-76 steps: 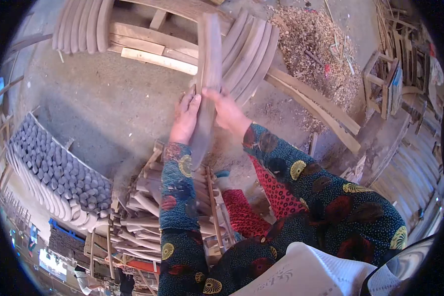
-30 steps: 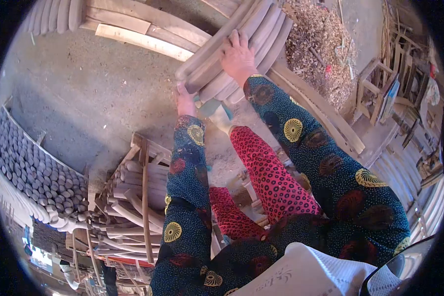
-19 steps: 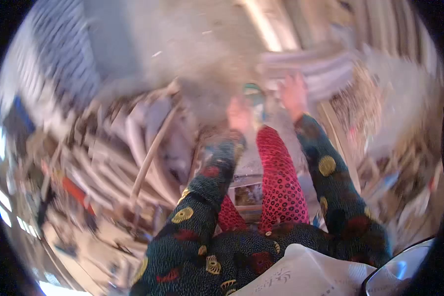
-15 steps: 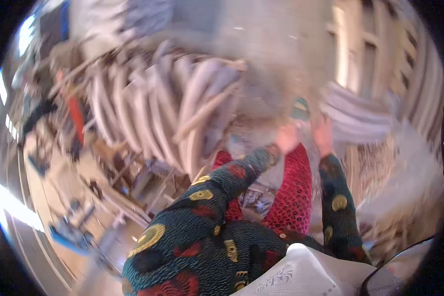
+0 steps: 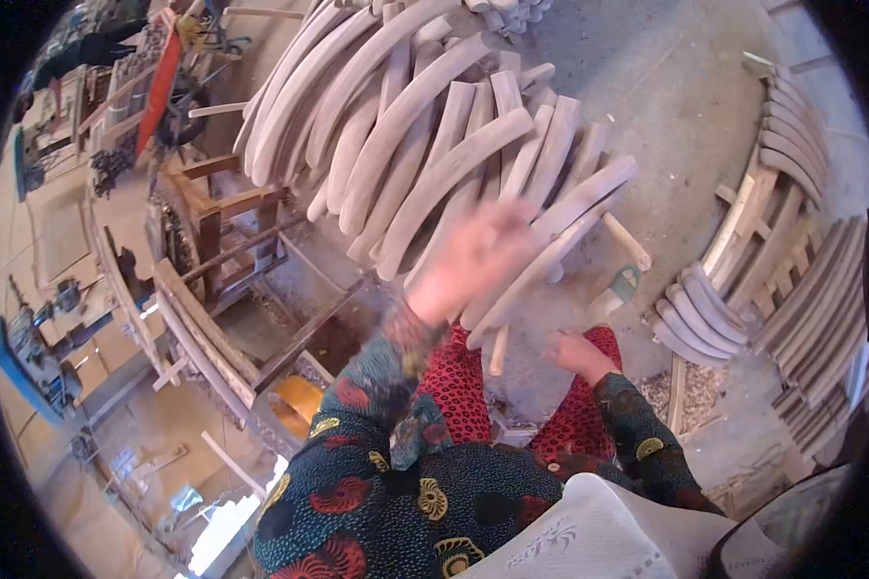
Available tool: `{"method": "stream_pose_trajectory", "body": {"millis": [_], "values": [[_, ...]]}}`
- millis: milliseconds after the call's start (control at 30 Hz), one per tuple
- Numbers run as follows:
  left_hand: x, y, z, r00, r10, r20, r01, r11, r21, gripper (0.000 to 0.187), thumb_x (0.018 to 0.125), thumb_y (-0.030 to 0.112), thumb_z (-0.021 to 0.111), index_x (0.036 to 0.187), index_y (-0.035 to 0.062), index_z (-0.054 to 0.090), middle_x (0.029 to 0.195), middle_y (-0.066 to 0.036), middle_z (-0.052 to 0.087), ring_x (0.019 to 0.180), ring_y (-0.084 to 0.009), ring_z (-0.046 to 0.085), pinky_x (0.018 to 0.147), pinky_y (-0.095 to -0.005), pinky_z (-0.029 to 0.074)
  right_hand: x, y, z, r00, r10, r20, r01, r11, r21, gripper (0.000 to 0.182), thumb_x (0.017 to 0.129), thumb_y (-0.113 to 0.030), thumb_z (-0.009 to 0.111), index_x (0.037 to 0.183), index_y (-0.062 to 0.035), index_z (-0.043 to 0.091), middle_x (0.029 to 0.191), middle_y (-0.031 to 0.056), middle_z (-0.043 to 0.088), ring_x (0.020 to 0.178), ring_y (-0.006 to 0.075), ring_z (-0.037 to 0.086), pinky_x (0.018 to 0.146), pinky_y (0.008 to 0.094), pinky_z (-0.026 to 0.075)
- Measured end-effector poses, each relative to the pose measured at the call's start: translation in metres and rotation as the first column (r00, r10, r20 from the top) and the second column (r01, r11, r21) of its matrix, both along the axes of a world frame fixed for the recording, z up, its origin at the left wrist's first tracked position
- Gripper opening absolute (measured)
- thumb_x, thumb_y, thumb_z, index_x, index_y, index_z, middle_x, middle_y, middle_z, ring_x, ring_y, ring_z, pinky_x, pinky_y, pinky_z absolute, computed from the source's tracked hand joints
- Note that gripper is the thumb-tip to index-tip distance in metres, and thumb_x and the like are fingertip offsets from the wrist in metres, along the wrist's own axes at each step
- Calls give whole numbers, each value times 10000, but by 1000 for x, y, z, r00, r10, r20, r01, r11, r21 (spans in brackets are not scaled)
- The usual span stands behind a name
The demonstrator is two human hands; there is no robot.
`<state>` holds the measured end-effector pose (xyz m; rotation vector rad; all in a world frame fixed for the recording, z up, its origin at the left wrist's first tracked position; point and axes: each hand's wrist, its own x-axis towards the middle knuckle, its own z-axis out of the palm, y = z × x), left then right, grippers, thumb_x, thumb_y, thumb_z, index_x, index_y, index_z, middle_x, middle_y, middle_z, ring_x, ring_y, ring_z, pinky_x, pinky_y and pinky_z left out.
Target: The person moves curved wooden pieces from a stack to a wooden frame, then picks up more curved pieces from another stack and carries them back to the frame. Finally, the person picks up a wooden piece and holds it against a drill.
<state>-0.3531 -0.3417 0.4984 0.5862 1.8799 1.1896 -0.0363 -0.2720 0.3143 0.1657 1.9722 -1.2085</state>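
My left hand [image 5: 473, 259] is blurred in motion, fingers spread, reaching over a heap of curved grey wooden pieces [image 5: 425, 135] that lies on a wooden frame; it holds nothing that I can make out. My right hand [image 5: 579, 355] hangs low above my red-patterned knee [image 5: 589, 425], fingers loosely apart and empty. A curved piece [image 5: 550, 241] at the heap's near edge lies just under my left hand.
A second stack of curved pieces [image 5: 714, 318] rests on slats on the floor at the right, with more [image 5: 801, 125] behind it. A wooden frame [image 5: 251, 280] and machinery [image 5: 39, 347] stand to the left. A sandalled foot [image 5: 623, 285] shows on the concrete floor.
I placed the curved piece I was holding on the right-hand stack and let go. My view swung left to the big heap, and my left hand has reached out over it.
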Motion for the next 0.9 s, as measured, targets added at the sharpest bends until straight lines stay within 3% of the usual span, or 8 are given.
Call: {"method": "stream_pose_trajectory", "body": {"millis": [67, 133, 333, 467, 600, 733, 867, 900], "values": [[-60, -45, -60, 702, 57, -710, -200, 972, -120, 443, 752, 124, 655, 1177, 61, 548, 1071, -189, 584, 972, -342, 569, 858, -411, 457, -21, -25, 17, 996, 69, 54, -68, 997, -27, 368, 842, -286, 567, 1096, -23, 601, 1100, 225, 598, 1044, 384, 557, 897, 438, 453], [-103, -85, -104, 423, -118, -898, -463, 825, -326, 600, 765, 159, 666, 1315, 93, 439, 1102, -211, 542, 988, -378, 540, 859, -443, 441, -48, -51, 32, 986, 132, 101, -126, 990, -69, 322, 828, -252, 568, 1053, -28, 617, 1066, 226, 609, 1018, 384, 566, 881, 436, 457], [-145, -117, -123, 674, -179, -717, -357, 770, -529, 748, 776, 263, 684, 1416, 135, 321, 1092, -203, 521, 992, -368, 528, 831, -460, 438, -87, -60, 62, 941, 304, 150, -301, 953, -44, 256, 772, -245, 578, 902, -48, 675, 882, 187, 661, 845, 380, 624, 770, 443, 496], [-146, -132, -103, 597, -158, -787, -275, 881, -386, 750, 775, 246, 669, 1419, 110, 309, 1053, -208, 530, 970, -371, 532, 844, -442, 436, -85, -54, 75, 945, 281, 168, -274, 960, -64, 258, 793, -281, 565, 815, -52, 684, 762, 173, 653, 748, 376, 625, 702, 437, 506], [-107, -125, -16, 824, 23, -566, -132, 979, -153, 725, 746, 95, 635, 1405, 25, 342, 1323, -231, 477, 1230, -321, 474, 1001, -377, 386, -116, -23, 133, 938, 254, 235, -239, 967, -89, 276, 825, -325, 586, 878, -75, 689, 850, 168, 656, 762, 352, 630, 708, 425, 505], [-26, -76, 59, 978, -206, 40, 210, 961, -179, 816, 712, 97, 641, 1442, 20, 283, 1356, -199, 469, 1199, -242, 499, 1013, -347, 368, -110, 35, 169, 973, -216, 86, 229, 832, -505, 378, 786, -286, 691, 1087, -66, 628, 1113, 158, 602, 945, 294, 612, 790, 423, 497], [61, 14, 65, 698, -588, 409, 644, 765, 3, 768, 767, 145, 671, 1431, 22, 305, 1401, -175, 430, 1261, -194, 423, 1041, -320, 326, -58, 74, 199, 687, -720, 99, 568, 449, -690, 570, 761, -184, 742, 1240, -25, 477, 1312, 96, 478, 1131, 201, 528, 960, 366, 424], [83, 34, 54, 605, -688, 400, 757, 653, -21, 729, 789, 143, 660, 1422, 18, 321, 1423, -159, 407, 1285, -181, 383, 1060, -309, 296, -42, 80, 198, 479, -818, 317, 627, 66, -776, 537, 778, -186, 729, 1226, -37, 474, 1272, 85, 508, 1202, 200, 476, 1039, 361, 343]]}}
